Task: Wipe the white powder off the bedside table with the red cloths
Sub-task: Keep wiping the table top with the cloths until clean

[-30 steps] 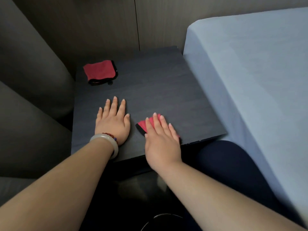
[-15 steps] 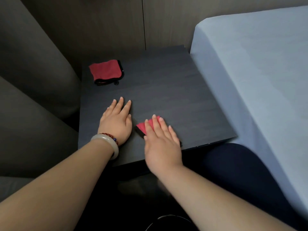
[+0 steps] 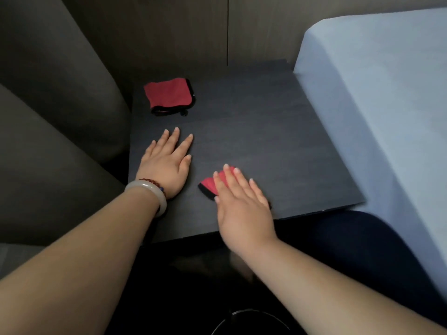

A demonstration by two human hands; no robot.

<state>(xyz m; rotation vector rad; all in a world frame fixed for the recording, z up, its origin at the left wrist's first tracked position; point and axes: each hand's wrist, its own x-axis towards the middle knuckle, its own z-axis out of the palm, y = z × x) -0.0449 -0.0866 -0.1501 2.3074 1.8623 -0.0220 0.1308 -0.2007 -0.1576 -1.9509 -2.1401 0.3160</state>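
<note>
The right hand [image 3: 243,201] lies flat, fingers spread, pressing a folded red cloth [image 3: 210,184] onto the table [image 3: 278,146] near its front edge. It is not gripping: the palm simply bears down, and only the cloth's left corner and a bit by the fingertips show. Over the last second this hand and cloth barely move on the table; the apparent drift is mostly the camera turning. The left hand [image 3: 167,163] changes more: its fingers, close together a second ago, now fan apart and angle toward the back right. It rests open and empty on the bare table, just left of the cloth, not touching it.

The second cloth [image 3: 169,95] sits unused at the back left corner, well apart from both hands, where it was before.

No white powder is visible on the dark surface in this light, so I cannot tell how much remains. Judging by the near-still cloth, the wiping stroke seems paused or ending at the front edge, perhaps close to finished.
</note>
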